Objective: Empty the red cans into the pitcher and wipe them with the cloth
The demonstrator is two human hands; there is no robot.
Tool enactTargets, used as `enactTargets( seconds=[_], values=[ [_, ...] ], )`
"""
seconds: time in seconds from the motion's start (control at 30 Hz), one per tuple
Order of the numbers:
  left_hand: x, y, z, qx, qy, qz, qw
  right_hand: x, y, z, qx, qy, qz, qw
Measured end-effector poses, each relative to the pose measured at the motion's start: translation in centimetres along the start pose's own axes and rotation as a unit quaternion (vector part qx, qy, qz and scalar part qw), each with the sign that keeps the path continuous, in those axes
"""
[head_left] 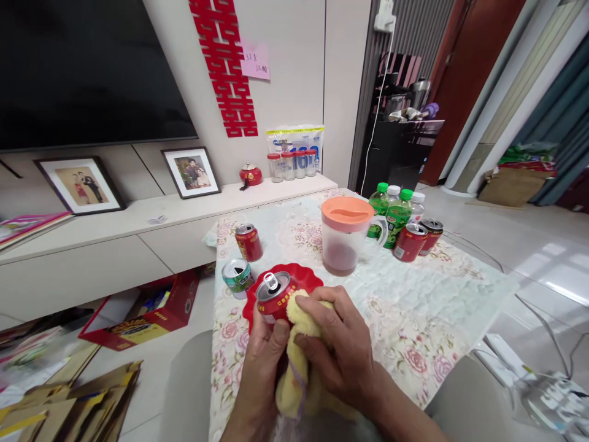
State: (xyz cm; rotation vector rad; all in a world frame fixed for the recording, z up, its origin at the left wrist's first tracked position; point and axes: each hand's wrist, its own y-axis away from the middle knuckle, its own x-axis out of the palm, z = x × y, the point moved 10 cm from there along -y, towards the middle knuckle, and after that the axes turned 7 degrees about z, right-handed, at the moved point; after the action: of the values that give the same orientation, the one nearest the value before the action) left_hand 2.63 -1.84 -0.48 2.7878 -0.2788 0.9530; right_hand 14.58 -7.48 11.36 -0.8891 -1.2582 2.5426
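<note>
My left hand [263,362] grips a red drink can [276,293] around its lower side. The can's tab stands up and its mouth is open. Bunched in the fingers of my right hand [343,344] is a yellow cloth [294,374], which touches the can's right side. Behind and partly under the can lies a red scalloped dish [309,276]. To its left stand a green-and-silver can [238,279] with an opened top and another red can [249,242]. A plastic pitcher [340,245] with an orange lid holds a little dark liquid.
Several green-and-white bottles [398,220] and two more cans [410,242] stand at the right back of the flowered tablecloth [414,344]. Jars [288,166] and framed photos [191,172] line the cabinet. Flattened cardboard [69,405] lies on the floor at left.
</note>
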Motion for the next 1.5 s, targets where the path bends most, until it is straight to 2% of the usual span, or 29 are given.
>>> enactTargets(
  seconds=[0.07, 0.13, 0.27, 0.37, 0.47, 0.57, 0.67, 0.73, 0.87, 0.97, 1.03, 1.13, 1.23, 1.37, 1.5],
  values=[
    [0.1, -0.1, 0.5, -0.014, 0.004, 0.019, 1.0, 0.0, 0.2, 0.2, -0.01, 0.027, -0.008, 1.0],
    [0.4, 0.0, 1.2, -0.036, 0.012, 0.045, 0.998, -0.2, 0.4, -0.6, 0.009, 0.026, -0.021, 0.999],
    [1.4, 0.9, 1.8, -0.05, 0.02, 0.086, 0.995, -0.3, 0.5, -4.0, 0.112, -0.07, -0.03, 0.991],
    [1.4, 1.2, 1.2, -0.014, 0.003, 0.073, 0.997, 0.7, 0.7, -6.8, 0.207, -0.153, -0.011, 0.966],
    [1.4, 1.1, 0.0, 0.039, -0.033, 0.062, 0.997, 2.0, 0.8, -7.9, 0.243, -0.178, 0.013, 0.953],
    [0.7, 0.8, -1.0, 0.064, -0.031, 0.023, 0.997, 2.8, 0.8, -7.1, 0.222, -0.148, 0.032, 0.963],
    [-0.6, 0.7, -1.6, 0.053, -0.027, -0.035, 0.998, 3.1, 0.8, -5.4, 0.188, -0.094, 0.038, 0.977],
    [-1.2, 0.6, -1.8, 0.049, -0.048, -0.052, 0.996, 3.0, 0.8, -4.0, 0.16, -0.069, 0.033, 0.984],
    [-1.7, 0.4, -1.7, 0.058, -0.096, -0.043, 0.993, 2.1, 0.8, -1.1, 0.07, -0.023, 0.011, 0.997],
    [-1.4, 0.3, -0.1, 0.021, -0.054, -0.023, 0.998, 1.2, 0.9, 0.3, 0.011, 0.036, -0.008, 0.999],
    [-0.8, 0.3, 0.8, -0.002, -0.017, -0.004, 1.0, 0.8, 0.8, 0.4, -0.003, 0.061, -0.015, 0.998],
    [-0.1, 0.3, 1.2, -0.02, 0.003, 0.026, 0.999, 0.4, 0.6, -0.6, 0.017, 0.048, -0.019, 0.999],
    [0.1, 0.4, 1.4, -0.029, -0.002, 0.046, 0.998, 0.2, 0.4, -2.5, 0.075, -0.01, -0.019, 0.997],
    [0.2, 0.7, 1.0, -0.009, 0.004, 0.052, 0.999, 0.8, 0.4, -4.7, 0.154, -0.072, -0.002, 0.985],
    [0.5, 0.7, 0.6, 0.011, 0.069, 0.04, 0.997, 1.6, 0.3, -5.3, 0.174, -0.077, 0.017, 0.982]
  ],
)
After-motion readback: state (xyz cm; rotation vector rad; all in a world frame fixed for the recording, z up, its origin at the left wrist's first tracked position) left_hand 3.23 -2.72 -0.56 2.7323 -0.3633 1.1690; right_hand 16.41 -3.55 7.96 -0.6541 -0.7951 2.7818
